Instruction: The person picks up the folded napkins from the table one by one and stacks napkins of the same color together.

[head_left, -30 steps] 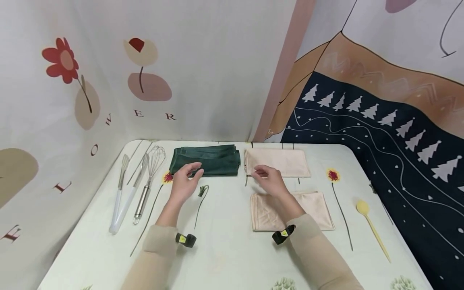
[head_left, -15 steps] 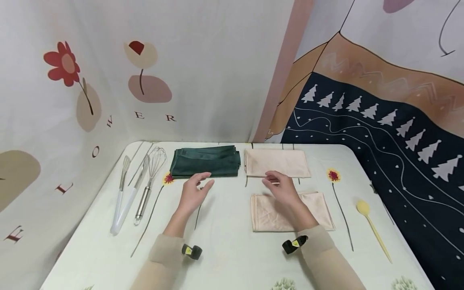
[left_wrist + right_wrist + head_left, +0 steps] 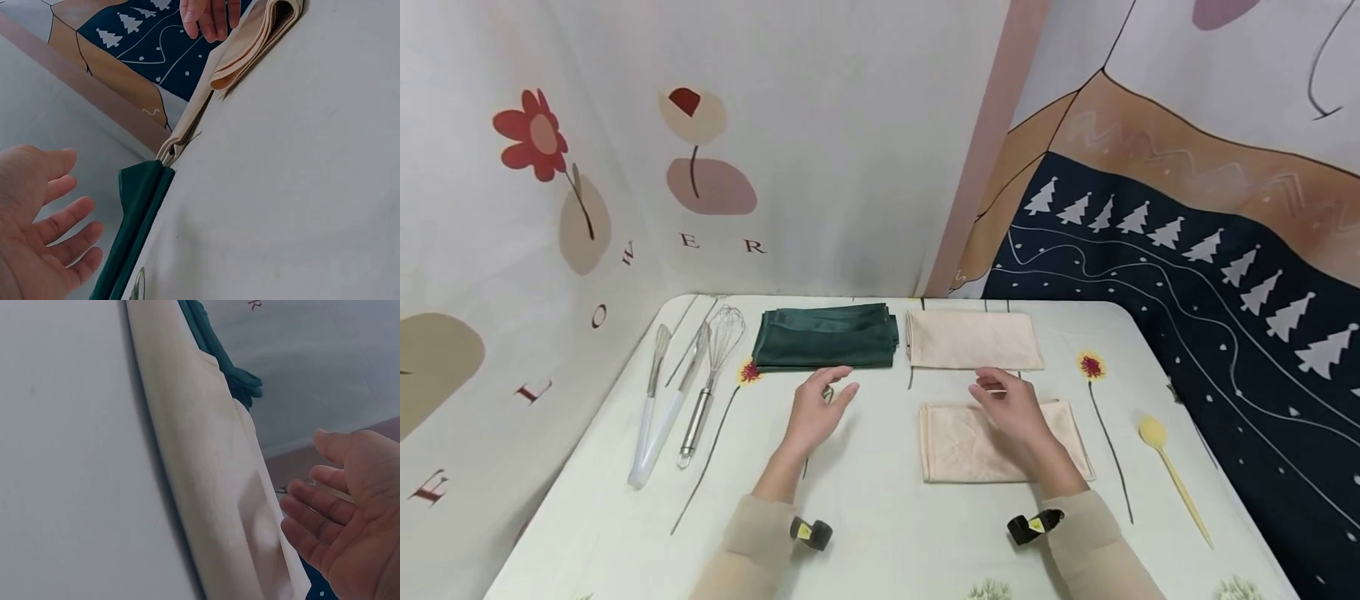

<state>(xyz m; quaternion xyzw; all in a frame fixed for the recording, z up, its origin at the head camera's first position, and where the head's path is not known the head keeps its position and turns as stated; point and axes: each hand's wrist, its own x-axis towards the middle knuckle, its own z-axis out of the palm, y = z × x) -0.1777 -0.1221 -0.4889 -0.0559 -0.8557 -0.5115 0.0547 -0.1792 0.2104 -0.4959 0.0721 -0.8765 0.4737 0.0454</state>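
Note:
My left hand [image 3: 816,412] hovers over the table just in front of a folded dark green cloth [image 3: 825,337], its fingers relaxed and holding nothing. In the left wrist view the left hand's fingers [image 3: 69,228] are loosely bent beside the green cloth [image 3: 134,219]. Above the nearer folded pale pink cloth [image 3: 962,446], my right hand [image 3: 1011,408] hangs with loose fingers and nothing in them. The right wrist view shows that hand [image 3: 350,519] apart from the pink cloth [image 3: 200,444]. A second folded pale pink cloth [image 3: 973,340] lies behind it, beside the green one.
On the left lie a wire whisk [image 3: 703,400] and white-handled utensils [image 3: 655,442]. A yellow spoon [image 3: 1176,483] lies at the right. Flowers are printed on the white tablecloth [image 3: 880,533]. Patterned curtains [image 3: 820,150] rise behind the table.
Both hands have drawn back toward the person and shifted to the right, away from the rear cloths. The folded cloths and utensils stay where they were.

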